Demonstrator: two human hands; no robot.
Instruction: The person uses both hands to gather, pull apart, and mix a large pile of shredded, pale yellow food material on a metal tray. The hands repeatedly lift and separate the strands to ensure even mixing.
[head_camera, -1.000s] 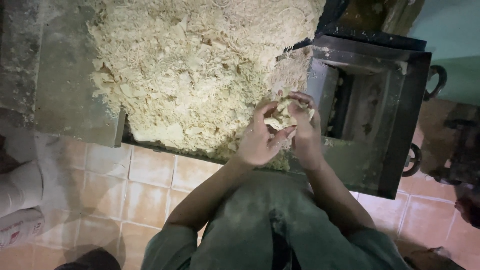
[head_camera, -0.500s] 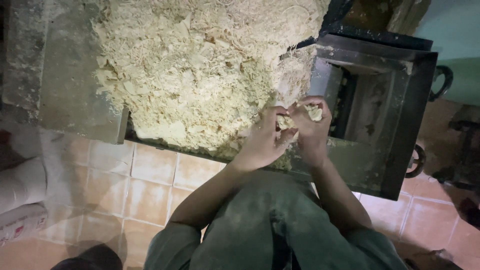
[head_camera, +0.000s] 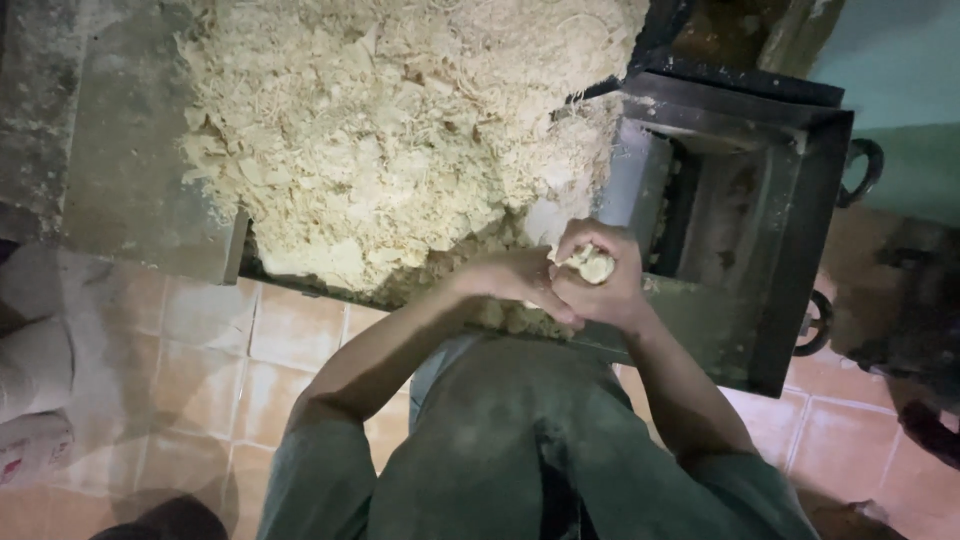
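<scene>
Orange floor tiles (head_camera: 200, 350) lie below a bench (head_camera: 130, 180) heaped with pale shreds (head_camera: 400, 130). Both hands — left (head_camera: 515, 280), right (head_camera: 600, 290) — close together around a pale lump (head_camera: 595, 265), just beside a dark metal box (head_camera: 740, 220).

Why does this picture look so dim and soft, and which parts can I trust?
Head view: dim light from above, with the pale shredded heap brightest; the dark metal hopper is sunk in shadow; the left hand and right hand, pressed around a pale lump, look slightly soft; the tiled floor is shadowed at the corners.
</scene>
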